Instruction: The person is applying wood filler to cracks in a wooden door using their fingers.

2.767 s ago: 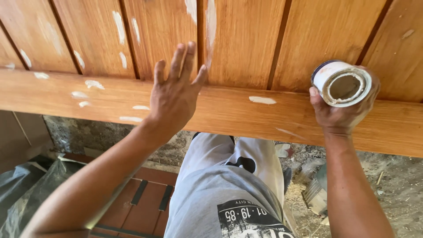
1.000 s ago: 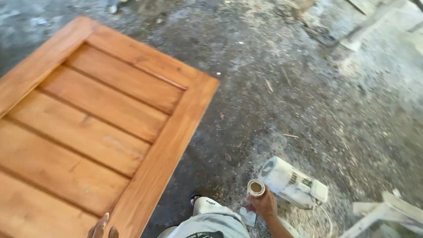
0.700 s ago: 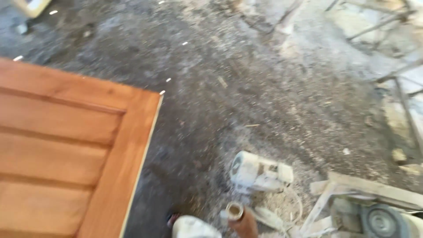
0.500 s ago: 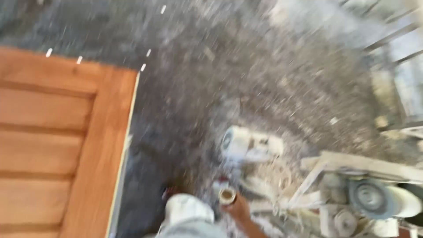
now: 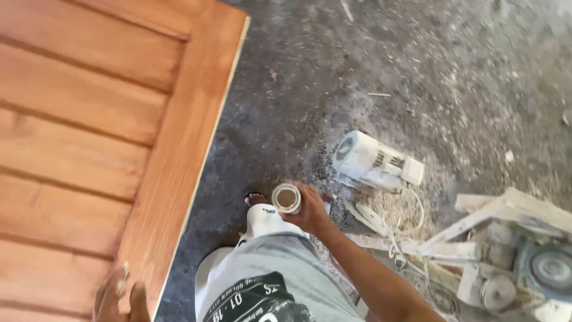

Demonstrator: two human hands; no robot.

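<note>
My right hand [image 5: 311, 209] holds a small round white tub [image 5: 286, 198], its open top facing up with pale brown paste inside. It hangs at my side above the dusty floor, over my grey trouser leg [image 5: 268, 262]. My left hand [image 5: 119, 298] is at the bottom edge of the view, fingers resting on the frame of a large varnished wooden door [image 5: 101, 131] that fills the left half. The fingertips look smeared with pale filler.
A dusty white electric motor [image 5: 374, 162] lies on the floor to the right of my hand. Wooden offcuts, a cable and a pulley wheel [image 5: 548, 268] sit at the lower right. Sawdust covers the dark concrete floor [image 5: 429, 71]. My foot in a sandal [image 5: 256, 198] shows below the tub.
The view swung from the door face down to the floor. My right hand with the tub dropped to my side. My left hand stays on the door frame as I walk along it.
</note>
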